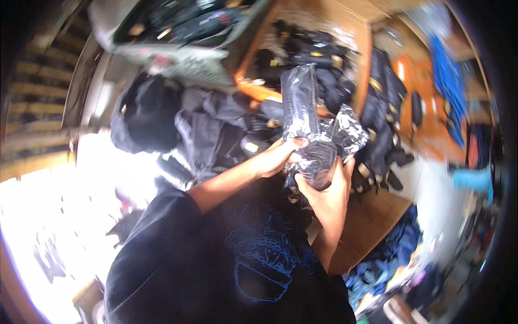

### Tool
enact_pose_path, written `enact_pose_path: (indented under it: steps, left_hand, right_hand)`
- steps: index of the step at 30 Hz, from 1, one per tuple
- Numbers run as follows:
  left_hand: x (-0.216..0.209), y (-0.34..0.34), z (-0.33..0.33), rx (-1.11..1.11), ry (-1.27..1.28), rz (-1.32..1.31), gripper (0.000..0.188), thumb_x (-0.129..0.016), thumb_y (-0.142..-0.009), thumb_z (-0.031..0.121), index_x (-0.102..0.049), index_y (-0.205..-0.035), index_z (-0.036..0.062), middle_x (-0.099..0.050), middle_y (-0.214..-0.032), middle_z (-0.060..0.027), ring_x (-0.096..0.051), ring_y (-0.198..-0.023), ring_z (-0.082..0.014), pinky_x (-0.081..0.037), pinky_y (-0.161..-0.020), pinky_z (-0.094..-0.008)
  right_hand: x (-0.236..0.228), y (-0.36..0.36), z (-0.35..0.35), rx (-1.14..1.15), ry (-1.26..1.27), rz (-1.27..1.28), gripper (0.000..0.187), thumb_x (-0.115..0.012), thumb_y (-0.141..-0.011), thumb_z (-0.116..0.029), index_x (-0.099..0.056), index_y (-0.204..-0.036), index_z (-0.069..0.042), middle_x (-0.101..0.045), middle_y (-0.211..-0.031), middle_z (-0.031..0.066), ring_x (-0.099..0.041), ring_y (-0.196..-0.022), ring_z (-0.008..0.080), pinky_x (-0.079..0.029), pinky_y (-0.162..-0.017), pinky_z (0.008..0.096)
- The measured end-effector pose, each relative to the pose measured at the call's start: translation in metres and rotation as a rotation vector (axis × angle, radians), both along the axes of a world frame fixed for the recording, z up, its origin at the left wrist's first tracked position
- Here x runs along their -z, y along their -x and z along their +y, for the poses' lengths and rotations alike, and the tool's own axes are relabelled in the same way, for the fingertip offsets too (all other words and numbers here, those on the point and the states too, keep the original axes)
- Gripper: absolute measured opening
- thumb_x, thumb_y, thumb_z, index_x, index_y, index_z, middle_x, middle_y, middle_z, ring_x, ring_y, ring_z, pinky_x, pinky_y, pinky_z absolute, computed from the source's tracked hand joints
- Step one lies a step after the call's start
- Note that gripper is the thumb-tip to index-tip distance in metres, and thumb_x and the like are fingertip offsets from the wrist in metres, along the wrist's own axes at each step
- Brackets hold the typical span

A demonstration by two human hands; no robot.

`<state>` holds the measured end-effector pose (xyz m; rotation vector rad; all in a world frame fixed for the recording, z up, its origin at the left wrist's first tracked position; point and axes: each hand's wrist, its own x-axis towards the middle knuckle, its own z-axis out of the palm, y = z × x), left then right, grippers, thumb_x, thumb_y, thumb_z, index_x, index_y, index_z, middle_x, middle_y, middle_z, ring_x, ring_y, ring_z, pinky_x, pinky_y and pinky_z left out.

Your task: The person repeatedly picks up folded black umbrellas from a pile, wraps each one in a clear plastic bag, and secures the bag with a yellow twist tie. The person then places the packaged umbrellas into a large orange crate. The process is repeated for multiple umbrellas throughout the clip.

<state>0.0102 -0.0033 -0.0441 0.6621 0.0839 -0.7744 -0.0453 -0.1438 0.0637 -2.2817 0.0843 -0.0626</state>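
- The wrapped package (318,156) is held nearer than the box (366,65).
- Its left side is pinched by the left hand (283,155).
- Its near end is clasped by the right hand (332,190).

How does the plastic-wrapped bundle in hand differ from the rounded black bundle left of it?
The wrapped bundle is shiny and elongated; the rounded bundle is dull and bulky.
The left hand holds the wrapped bundle, while no hand touches the rounded bundle.
Both look black.
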Motion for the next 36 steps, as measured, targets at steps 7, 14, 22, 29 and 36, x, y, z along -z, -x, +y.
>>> enact_pose_path:
  steps: [7, 14, 22, 29, 36]
  left_hand:
    - [-0.005, 0.056, 0.12, -0.499, -0.136, -0.045, 0.039, -0.053, -0.096, 0.025, -0.054, -0.126, -0.0007, -0.062, -0.117, -0.0087, -0.06, -0.104, -0.0171, -0.05, -0.091, -0.0331]
    - [-0.014, 0.143, 0.233, -0.929, -0.558, 0.311, 0.041, -0.043, -0.098, 0.032, -0.059, -0.117, -0.0005, -0.065, -0.108, -0.0136, -0.062, -0.094, -0.0192, -0.048, -0.087, -0.0313]
    - [0.055, 0.206, 0.28, -0.859, -0.905, 0.565, 0.046, -0.056, -0.093, 0.037, -0.059, -0.123, 0.0014, -0.068, -0.103, -0.0123, -0.064, -0.089, -0.0211, -0.046, -0.084, -0.033]
    - [0.043, 0.227, 0.303, -0.756, -1.086, 0.614, 0.056, -0.061, -0.089, 0.03, -0.047, -0.129, -0.0072, -0.064, -0.116, -0.0178, -0.067, -0.096, -0.0253, -0.055, -0.08, -0.0398]
    - [0.072, 0.275, 0.319, -0.188, -1.625, 0.354, 0.064, -0.067, -0.081, 0.039, -0.051, -0.124, -0.0064, -0.063, -0.11, -0.0264, -0.062, -0.104, -0.0362, -0.048, -0.089, -0.0414]
  right_hand:
    - [0.029, -0.031, 0.098, -0.469, -0.252, 0.048, 0.055, -0.083, -0.065, -0.009, -0.06, -0.114, 0.003, -0.053, -0.12, 0.0164, -0.06, -0.108, 0.0279, -0.049, -0.09, 0.0378]
    - [0.079, -0.036, 0.233, -0.983, -0.581, 0.253, 0.061, -0.081, -0.072, -0.024, -0.057, -0.122, 0.0, -0.059, -0.116, 0.0124, -0.056, -0.11, 0.0207, -0.044, -0.097, 0.0337]
    - [0.206, -0.028, 0.314, -0.91, -0.68, 0.812, 0.041, -0.076, -0.081, -0.024, -0.061, -0.113, -0.004, -0.065, -0.101, 0.0038, -0.061, -0.093, 0.0128, -0.048, -0.084, 0.0288]
    - [0.218, -0.018, 0.303, -0.74, -0.169, 0.406, 0.079, -0.074, -0.08, -0.034, -0.039, -0.134, 0.01, -0.05, -0.135, 0.0253, -0.049, -0.126, 0.036, -0.038, -0.106, 0.0398]
    - [0.177, -0.009, 0.273, -0.859, 0.014, 0.25, 0.062, -0.068, -0.084, -0.035, -0.054, -0.126, 0.009, -0.048, -0.139, 0.0284, -0.044, -0.132, 0.0375, -0.034, -0.111, 0.0402]
